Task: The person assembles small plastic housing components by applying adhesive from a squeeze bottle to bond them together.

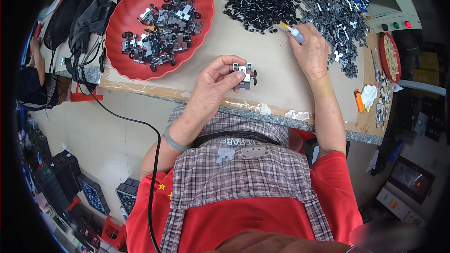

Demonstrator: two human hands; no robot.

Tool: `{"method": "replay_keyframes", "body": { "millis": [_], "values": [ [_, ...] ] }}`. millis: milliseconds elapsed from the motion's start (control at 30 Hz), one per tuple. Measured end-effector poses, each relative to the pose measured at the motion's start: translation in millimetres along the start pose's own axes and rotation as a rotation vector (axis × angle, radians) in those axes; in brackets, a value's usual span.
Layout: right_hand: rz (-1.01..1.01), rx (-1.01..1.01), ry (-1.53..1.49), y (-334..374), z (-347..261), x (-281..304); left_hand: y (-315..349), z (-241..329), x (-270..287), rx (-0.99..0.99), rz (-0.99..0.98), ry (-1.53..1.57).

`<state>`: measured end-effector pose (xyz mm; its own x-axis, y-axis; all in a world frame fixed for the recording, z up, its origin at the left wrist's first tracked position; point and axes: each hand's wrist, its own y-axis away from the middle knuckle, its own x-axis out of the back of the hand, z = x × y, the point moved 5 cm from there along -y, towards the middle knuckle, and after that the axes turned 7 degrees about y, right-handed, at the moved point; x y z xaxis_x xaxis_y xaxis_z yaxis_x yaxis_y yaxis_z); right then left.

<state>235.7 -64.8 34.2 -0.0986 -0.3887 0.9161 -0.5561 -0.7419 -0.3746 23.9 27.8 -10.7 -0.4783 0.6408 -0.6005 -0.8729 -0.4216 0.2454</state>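
Note:
My left hand [213,82] is closed, pinching a small grey-and-silver toy chassis [244,83] between thumb and fingers. A black wheel shows at the chassis's right side. Farther right, my right hand [311,51] is closed around a small white squeeze bottle [297,35] with a yellow tip. The tip points at the near right edge of a heap of black wheels with metal axles [251,2]. Just right of it lies a heap of small grey plastic parts [335,18]. A scalloped red plastic tray [194,54] holds several similar wheeled chassis [159,42].
Black bags and cables [91,14] lie at the far left. An orange cutter [359,100] and crumpled white tissue [369,96] rest near the right edge. A red bowl of tan bits [390,58] stands beyond. A black cable [133,120] hangs past my left arm.

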Motion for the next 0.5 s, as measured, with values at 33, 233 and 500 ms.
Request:
{"method": "replay_keyframes", "body": {
  "millis": [33,233,500],
  "values": [
    [-0.009,0.016,-0.012,0.2,0.1,0.9,0.1,0.7,-1.0,-0.004,-0.018,-0.003],
    [-0.007,0.119,-0.296,7.7,5.7,10.8,0.4,1.3,-4.1,-0.019,-0.068,-0.006],
    [-0.373,-0.308,-0.922,7.7,17.7,-7.5,-1.6,-3.6,-3.2,-0.023,-0.048,0.032]
  ]
}}
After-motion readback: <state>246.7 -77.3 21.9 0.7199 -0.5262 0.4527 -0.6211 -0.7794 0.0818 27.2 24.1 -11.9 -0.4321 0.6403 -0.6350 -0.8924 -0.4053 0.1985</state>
